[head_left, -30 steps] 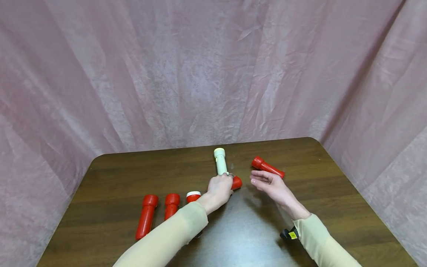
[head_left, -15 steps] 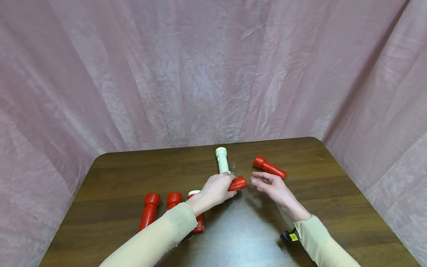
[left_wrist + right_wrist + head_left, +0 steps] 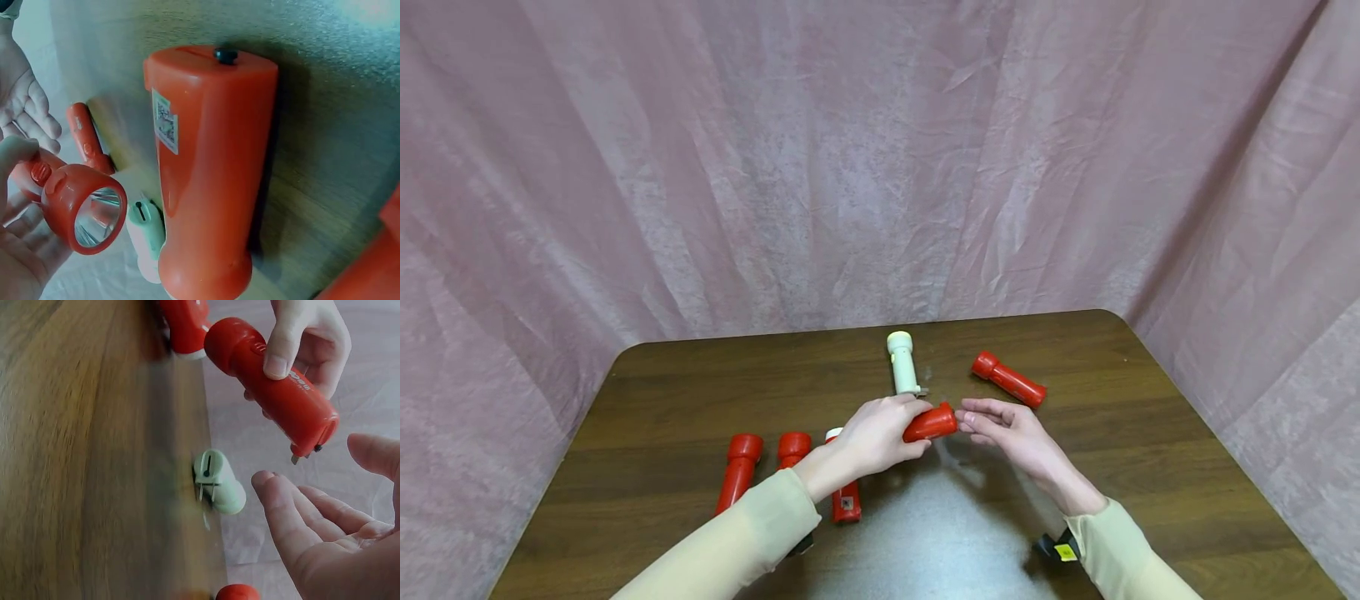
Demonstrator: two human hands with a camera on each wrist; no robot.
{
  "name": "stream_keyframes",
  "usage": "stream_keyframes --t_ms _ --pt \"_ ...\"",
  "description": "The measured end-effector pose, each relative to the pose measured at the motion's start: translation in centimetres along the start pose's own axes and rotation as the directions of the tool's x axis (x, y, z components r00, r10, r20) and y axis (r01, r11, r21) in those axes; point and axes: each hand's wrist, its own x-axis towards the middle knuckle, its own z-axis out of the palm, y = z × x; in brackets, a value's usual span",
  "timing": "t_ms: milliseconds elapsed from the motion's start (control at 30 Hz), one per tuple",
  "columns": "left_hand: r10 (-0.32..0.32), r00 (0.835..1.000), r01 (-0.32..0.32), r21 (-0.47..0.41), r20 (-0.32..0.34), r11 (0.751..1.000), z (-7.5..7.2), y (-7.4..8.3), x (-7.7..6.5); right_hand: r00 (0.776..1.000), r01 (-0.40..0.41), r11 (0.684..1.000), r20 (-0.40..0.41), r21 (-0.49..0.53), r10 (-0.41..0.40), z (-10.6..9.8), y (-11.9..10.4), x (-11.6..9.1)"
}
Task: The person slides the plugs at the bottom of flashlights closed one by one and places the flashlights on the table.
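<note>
Head view: the red torch (image 3: 931, 422) is right of centre in the lower half of the frame, between the two hands, its long axis running nearly crosswise and rising slightly to the right. The left hand (image 3: 880, 433) is the nearer, its fingers and thumb grasping the barrel; the right hand (image 3: 1011, 435) grasps nothing, fingers loosely extended just beside the tail. That closeness of tail to right fingertips looks like the relation that matters most. The tail points to the right of the frame; the lens end, hidden here by the left hand, points left. In the right wrist view the axis slants from the lens end at upper left down to the tail at centre right, where a gap shows above the right fingertips, and the torch appears lifted off the table (image 3: 81, 456).
</note>
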Motion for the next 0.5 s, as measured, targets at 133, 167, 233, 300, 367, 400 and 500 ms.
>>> stream_keyframes --t_ms 133,167,233,300,367,400,500 --pt "0.032 0.999 -0.032 -0.014 -0.014 0.999 -0.4 -0.1 -0.5 1.000 0.005 1.000 0.009 0.006 -0.005 0.3 -0.3 -0.3" --pt "0.040 0.999 -0.040 -0.018 -0.017 0.999 -0.5 -0.1 -0.6 1.000 0.008 1.000 0.012 0.007 -0.008 0.3 -0.4 -0.4" --pt "0.056 0.998 -0.057 -0.021 -0.023 0.998 -0.7 0.0 -0.9 1.000 0.018 1.000 0.018 0.009 -0.018 0.4 -0.5 -0.5" --pt "0.075 0.997 -0.076 -0.020 -0.027 0.997 -0.9 0.0 -1.1 0.999 0.024 0.999 0.025 0.023 -0.024 0.5 -0.6 -0.6" --pt "0.090 0.996 -0.091 -0.021 -0.029 0.996 -1.0 0.0 -1.3 0.999 0.024 0.999 0.039 0.040 -0.025 0.6 -0.6 -0.7" --pt "0.097 0.995 -0.098 -0.022 -0.028 0.995 -1.1 0.0 -1.4 0.999 0.022 0.999 0.048 0.049 -0.025 0.7 -0.6 -0.8" --pt "0.113 0.993 -0.113 -0.028 -0.022 0.993 -1.3 -0.1 -1.6 0.997 0.016 0.997 0.078 0.076 -0.022 1.0 -0.6 -0.9"
